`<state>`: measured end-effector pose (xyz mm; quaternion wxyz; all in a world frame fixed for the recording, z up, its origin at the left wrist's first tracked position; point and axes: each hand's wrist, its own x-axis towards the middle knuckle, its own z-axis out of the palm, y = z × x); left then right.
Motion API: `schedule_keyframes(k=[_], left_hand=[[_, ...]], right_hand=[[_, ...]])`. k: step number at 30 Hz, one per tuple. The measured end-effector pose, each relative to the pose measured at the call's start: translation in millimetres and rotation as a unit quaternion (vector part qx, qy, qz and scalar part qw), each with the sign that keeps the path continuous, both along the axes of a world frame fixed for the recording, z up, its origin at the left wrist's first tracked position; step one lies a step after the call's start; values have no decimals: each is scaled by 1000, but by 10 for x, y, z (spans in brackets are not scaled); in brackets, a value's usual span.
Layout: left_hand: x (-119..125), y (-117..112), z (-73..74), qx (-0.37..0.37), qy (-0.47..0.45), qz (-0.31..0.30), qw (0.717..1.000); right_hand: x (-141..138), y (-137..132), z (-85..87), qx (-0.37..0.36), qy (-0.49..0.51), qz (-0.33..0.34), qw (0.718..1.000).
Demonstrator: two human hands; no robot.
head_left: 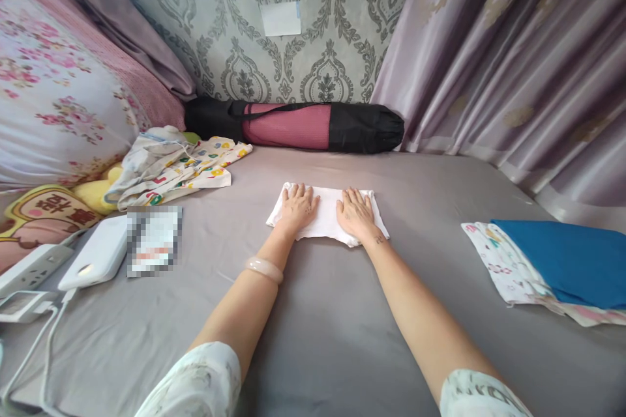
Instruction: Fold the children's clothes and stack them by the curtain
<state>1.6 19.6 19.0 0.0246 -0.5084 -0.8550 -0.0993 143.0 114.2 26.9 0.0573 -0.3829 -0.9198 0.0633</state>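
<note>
A folded white cloth (327, 207) lies flat on the grey bedsheet (313, 313) in the middle of the view. My left hand (297, 205) rests palm down on the cloth's left half, fingers stretched out. My right hand (355, 214) lies flat on its right half, fingers spread too. Neither hand grips anything. A pale bangle (265, 269) sits on my left wrist.
A rolled pink mat in a black bag (298, 125) lies along the wall. A crumpled patterned garment (171, 168) is at the left, a white power bank (95, 253) and power strip (29, 267) nearer. Folded blue fabric (562, 260) on patterned cloth lies right. Curtains hang right.
</note>
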Motion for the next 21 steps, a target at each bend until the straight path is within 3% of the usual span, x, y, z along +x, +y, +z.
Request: schedule_keyframes(k=[11,21], left_hand=[[-113,-91,-2,-2,-30,49,998],[-100,-140,72,-10,-21,37,999]], right_hand=[[187,148,-54,-14,12,-64,998],[214,163,6,-17,8,-57,998]])
